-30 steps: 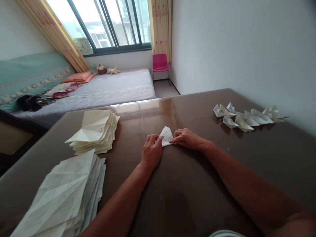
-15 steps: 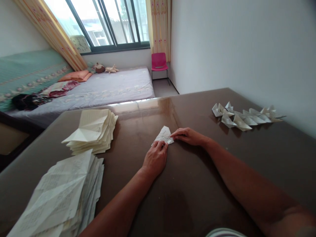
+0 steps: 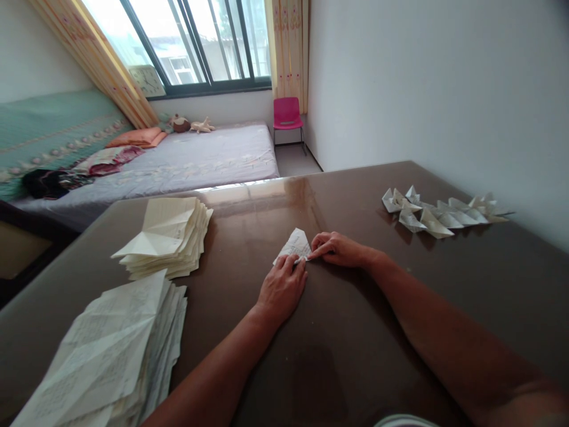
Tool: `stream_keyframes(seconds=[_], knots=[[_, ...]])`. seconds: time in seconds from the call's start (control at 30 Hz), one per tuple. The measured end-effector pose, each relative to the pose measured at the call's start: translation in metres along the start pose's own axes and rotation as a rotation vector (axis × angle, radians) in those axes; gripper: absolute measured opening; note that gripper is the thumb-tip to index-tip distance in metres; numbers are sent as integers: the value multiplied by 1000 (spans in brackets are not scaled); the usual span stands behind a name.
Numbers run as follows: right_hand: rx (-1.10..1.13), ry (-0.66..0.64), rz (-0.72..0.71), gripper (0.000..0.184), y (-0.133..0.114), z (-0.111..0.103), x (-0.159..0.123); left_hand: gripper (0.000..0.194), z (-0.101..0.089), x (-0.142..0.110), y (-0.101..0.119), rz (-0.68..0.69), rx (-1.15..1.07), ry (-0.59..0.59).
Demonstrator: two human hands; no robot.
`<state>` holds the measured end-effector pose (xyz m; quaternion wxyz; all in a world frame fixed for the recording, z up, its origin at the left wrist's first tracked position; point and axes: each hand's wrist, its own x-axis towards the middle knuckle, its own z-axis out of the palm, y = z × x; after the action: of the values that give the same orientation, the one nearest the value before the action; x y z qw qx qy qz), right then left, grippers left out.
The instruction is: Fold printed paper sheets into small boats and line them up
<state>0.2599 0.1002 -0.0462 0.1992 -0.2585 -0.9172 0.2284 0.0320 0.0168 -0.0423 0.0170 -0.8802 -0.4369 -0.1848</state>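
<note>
A small folded sheet of white paper (image 3: 297, 242) with writing on it lies on the brown table, its narrow end pointing away from me. My left hand (image 3: 283, 286) presses on the paper's near edge, fingers bent and close together, hiding part of that edge. At the right near corner, my right hand (image 3: 338, 249) has its fingertips closed on the paper, where a narrow rolled or folded strip shows between the hands. Farther right stand several folded paper boats (image 3: 438, 222) in a cluster.
On the left lie a stack of creased cream paper (image 3: 166, 228) and, nearer, a stack of creased white written sheets (image 3: 104, 338). The glossy brown table (image 3: 355, 367) meets a wall on the right. Beyond are a bed (image 3: 217, 151) and a pink chair (image 3: 287, 112).
My right fingers have shifted slightly down along the paper's right side, and its right near corner is now turned in. The left hand has moved a little to the right.
</note>
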Motion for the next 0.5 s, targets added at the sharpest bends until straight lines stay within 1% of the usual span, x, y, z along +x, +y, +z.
stream_keyframes(seconds=[0.17,0.23,0.33,0.43,0.5], knots=[[-113,-38,5,43,-4,-4,-1,36,3,-1,2,4,2,-14],[-126,-53,10,45,-6,-6,-2,36,5,-1,1,-1,4,-22],[-45,-64,-1,46,-6,-9,-3,35,5,-1,1,-4,-8,-33],[63,-65,-14,42,-7,-13,-5,35,4,-1,0,-6,-27,-30],[81,-70,-13,40,-7,-14,-5,35,5,-2,-1,-6,-37,-25]])
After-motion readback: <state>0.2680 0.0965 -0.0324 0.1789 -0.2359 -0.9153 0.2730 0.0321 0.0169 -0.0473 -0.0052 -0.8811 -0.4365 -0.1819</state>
